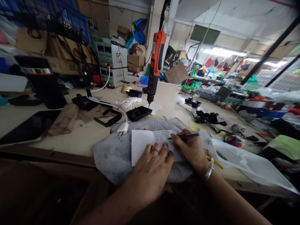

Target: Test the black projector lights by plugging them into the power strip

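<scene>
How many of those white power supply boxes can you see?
2. The upper power supply sits directly on the lower power supply, at the far side of the bench. More may be hidden among the clutter.
</scene>
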`<action>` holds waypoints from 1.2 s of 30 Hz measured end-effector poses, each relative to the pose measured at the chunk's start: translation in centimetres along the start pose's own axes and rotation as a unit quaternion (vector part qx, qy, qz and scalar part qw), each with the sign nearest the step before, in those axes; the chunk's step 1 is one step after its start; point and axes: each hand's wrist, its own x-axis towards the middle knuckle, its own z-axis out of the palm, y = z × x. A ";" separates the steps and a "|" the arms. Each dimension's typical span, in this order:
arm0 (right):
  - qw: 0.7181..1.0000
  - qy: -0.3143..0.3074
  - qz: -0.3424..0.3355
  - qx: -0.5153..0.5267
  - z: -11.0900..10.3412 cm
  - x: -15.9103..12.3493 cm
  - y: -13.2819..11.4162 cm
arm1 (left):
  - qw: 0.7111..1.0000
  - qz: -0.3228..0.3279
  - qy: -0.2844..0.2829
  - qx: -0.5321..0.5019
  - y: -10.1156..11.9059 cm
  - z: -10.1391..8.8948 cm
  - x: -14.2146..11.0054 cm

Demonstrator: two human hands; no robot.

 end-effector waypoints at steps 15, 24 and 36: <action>0.999 0.006 0.026 -0.017 -0.2 -0.1 -0.4 | 1.000 0.002 -0.020 0.001 0.0 -0.7 0.1; 0.988 0.043 0.105 0.107 -0.3 -0.1 -0.5 | 0.984 -0.067 0.130 -0.102 -0.8 -0.8 -0.7; 0.996 0.074 -0.002 0.042 -0.6 0.2 1.2 | 0.816 -0.336 0.168 -0.440 -4.3 -3.3 -1.1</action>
